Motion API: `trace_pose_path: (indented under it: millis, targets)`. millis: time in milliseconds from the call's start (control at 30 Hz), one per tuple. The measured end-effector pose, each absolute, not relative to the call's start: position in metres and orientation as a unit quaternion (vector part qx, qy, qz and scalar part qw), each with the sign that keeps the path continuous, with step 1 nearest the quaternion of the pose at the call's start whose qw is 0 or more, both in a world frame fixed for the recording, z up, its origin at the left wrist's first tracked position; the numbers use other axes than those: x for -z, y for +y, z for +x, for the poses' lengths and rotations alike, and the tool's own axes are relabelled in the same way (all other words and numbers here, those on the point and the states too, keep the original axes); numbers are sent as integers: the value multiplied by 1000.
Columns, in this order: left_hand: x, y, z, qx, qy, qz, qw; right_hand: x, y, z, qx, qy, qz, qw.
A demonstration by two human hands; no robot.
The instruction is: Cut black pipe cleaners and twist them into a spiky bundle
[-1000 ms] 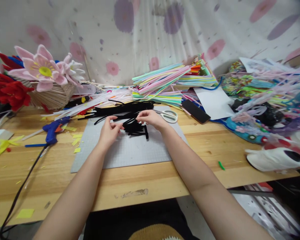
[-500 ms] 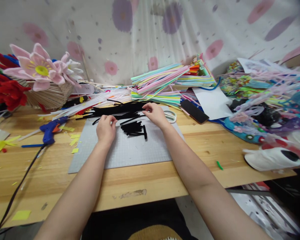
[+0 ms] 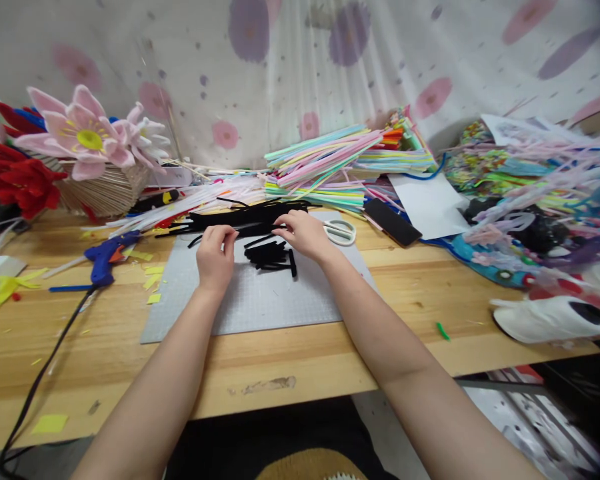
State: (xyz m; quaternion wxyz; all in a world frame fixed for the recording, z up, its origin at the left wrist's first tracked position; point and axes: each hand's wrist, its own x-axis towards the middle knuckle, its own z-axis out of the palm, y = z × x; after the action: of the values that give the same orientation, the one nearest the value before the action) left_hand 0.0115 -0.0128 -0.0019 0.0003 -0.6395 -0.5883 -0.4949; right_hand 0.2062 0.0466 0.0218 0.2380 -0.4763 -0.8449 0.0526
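A long bundle of black pipe cleaners (image 3: 245, 215) lies across the back of a grey cutting mat (image 3: 275, 310). My left hand (image 3: 215, 259) is at the bundle's near side, thumb and fingertips pinched on a black pipe cleaner; a dark end (image 3: 194, 241) sticks out to its left. Over the bundle's right part, my right hand (image 3: 303, 235) has its thumb and forefinger slightly apart, at the black stems. A small pile of short black pieces (image 3: 266, 255) rests on the mat between the hands, with one piece (image 3: 293, 264) set crosswise beside it. White-handled scissors (image 3: 347, 232) lie behind my right wrist.
To the left are a blue glue gun (image 3: 101, 260), its black cord, yellow scraps (image 3: 154, 298) and fuzzy flowers (image 3: 83, 137). Coloured pipe cleaners (image 3: 325, 157) are heaped behind. On the right are a phone (image 3: 393, 222), white paper (image 3: 427, 210) and a white spool (image 3: 550, 319).
My right hand has moved a little left, closer to my left hand, and its thumb and forefinger have parted slightly. The scissors show more fully. The whole view has shifted slightly.
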Motion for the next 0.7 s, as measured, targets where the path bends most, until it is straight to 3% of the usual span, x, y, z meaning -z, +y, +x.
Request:
trace_pose_path:
  millis: [100, 200, 300, 433, 533, 700]
  targets:
    - [1, -14, 11, 526, -578, -624, -6, -22, 48, 205, -79, -840, -473, 254]
    - [2, -13, 13, 548, -578, -601, -66, -26, 46, 200, -174, -804, -458, 336]
    - [4, -12, 18, 588, -590, -522, -184, -31, 40, 192, -346, -748, -409, 391]
    - [3, -14, 32, 615, -553, -405, -389, -32, 31, 184, -525, -678, -331, 394]
    - [1, -20, 41, 596, -530, -355, -487, -27, 29, 181, -565, -656, -318, 387]
    - [-2, -26, 42, 577, -510, -364, -524, -18, 32, 180, -574, -659, -310, 373]
